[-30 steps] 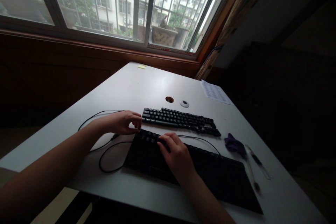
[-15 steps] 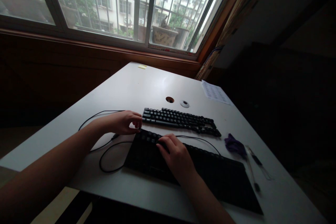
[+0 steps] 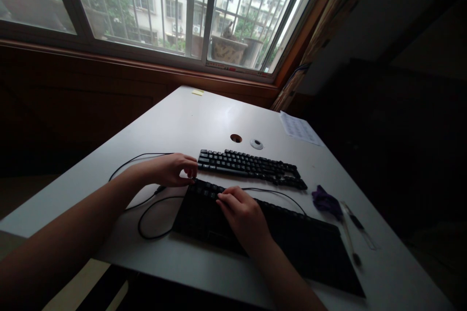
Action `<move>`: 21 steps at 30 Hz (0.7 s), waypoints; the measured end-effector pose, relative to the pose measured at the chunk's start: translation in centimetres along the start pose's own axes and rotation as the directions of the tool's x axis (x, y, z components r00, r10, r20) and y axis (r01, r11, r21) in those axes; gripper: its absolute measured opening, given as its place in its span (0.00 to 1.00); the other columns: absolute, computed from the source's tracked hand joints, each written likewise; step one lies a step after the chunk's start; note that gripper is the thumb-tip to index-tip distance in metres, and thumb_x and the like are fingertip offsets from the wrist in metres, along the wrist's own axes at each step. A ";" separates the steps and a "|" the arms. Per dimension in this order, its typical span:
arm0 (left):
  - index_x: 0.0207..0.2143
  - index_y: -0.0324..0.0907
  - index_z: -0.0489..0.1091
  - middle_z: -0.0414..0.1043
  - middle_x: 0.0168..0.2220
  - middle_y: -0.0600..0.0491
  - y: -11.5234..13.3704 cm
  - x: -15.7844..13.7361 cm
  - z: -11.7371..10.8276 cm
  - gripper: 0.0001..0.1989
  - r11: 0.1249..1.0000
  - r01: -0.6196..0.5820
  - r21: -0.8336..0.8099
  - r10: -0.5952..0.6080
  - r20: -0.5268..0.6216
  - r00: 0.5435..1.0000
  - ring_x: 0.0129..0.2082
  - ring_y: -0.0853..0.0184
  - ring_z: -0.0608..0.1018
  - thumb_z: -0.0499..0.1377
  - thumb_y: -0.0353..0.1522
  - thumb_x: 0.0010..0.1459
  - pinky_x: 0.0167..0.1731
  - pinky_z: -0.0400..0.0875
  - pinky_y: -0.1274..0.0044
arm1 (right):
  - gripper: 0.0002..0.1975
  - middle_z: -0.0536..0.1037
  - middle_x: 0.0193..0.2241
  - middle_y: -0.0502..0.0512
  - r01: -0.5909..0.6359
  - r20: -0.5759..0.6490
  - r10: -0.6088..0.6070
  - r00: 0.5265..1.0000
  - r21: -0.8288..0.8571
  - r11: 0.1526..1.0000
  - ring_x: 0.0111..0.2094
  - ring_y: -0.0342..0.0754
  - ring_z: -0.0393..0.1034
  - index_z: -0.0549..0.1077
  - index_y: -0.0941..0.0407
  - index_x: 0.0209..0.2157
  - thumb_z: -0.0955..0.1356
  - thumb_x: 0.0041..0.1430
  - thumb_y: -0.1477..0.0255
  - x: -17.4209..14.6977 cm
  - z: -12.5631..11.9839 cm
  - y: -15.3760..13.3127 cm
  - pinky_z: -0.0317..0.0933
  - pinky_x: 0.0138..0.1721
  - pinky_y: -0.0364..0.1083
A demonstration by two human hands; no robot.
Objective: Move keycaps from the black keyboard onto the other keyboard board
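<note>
A black keyboard base [image 3: 299, 248] lies slanted across the near part of the desk, with keycaps [image 3: 206, 189] seated along its far edge and the rest of its face dark and bare. My left hand [image 3: 177, 170] has thumb and fingers closed on the base's far left corner. On the upper row rests my right hand [image 3: 242, 211], its fingertips pinched together beside the seated keycaps; whatever is between them is hidden. Just beyond the base, loose black keycaps [image 3: 248, 165] are laid out in keyboard order, with gaps at their right end.
A black cable [image 3: 153, 238] loops left of the base. To the right lie a purple cloth [image 3: 324, 201], a thin brush [image 3: 352, 243] and a wire tool [image 3: 359, 223]. Farther back are a desk hole [image 3: 236, 138], its round cover [image 3: 256, 144] and paper sheets [image 3: 301, 129].
My right hand's fingers have drawn closer together into a pinch at the upper key row. The left hand stays at the corner.
</note>
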State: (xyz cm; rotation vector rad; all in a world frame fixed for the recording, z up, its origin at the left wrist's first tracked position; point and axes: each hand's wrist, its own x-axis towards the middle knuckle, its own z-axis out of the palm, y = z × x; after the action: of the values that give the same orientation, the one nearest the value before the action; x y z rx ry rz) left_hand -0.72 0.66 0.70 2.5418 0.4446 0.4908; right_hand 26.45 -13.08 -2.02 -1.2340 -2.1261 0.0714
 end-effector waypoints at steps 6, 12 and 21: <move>0.38 0.41 0.75 0.76 0.34 0.50 0.1 0.0 0.0 0.04 1.000 -0.012 -0.016 0.012 -0.018 1.000 0.33 0.67 0.77 0.63 0.26 0.60 0.35 0.71 0.79 | 0.07 0.79 0.36 0.55 0.010 0.014 -0.009 1.000 -0.076 0.997 0.35 0.48 0.76 0.77 0.54 0.37 0.68 0.70 0.75 0.1 -0.3 -0.3 0.71 0.39 0.46; 0.38 0.41 0.75 0.76 0.35 0.50 -0.1 -0.1 0.0 0.03 1.000 0.007 -0.007 -0.007 0.000 1.000 0.34 0.67 0.77 0.63 0.28 0.61 0.36 0.71 0.79 | 0.08 0.79 0.36 0.55 0.036 0.051 -0.030 0.998 -0.117 0.993 0.36 0.48 0.75 0.78 0.55 0.36 0.68 0.70 0.76 0.2 -0.5 -0.4 0.70 0.40 0.46; 0.38 0.41 0.76 0.76 0.35 0.50 -0.1 0.0 0.1 0.03 1.000 -0.004 -0.019 0.004 -0.005 1.000 0.33 0.67 0.77 0.63 0.28 0.61 0.35 0.72 0.79 | 0.08 0.79 0.36 0.57 0.145 0.160 -0.105 0.982 -0.269 0.952 0.36 0.51 0.72 0.79 0.56 0.39 0.67 0.70 0.75 0.3 -1.0 -1.1 0.68 0.39 0.51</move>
State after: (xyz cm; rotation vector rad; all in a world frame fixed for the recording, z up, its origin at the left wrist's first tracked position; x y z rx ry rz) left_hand -0.72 0.69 0.60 2.5246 0.4352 0.5001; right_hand 26.10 -13.67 -0.69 -1.2804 -2.3984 -0.2092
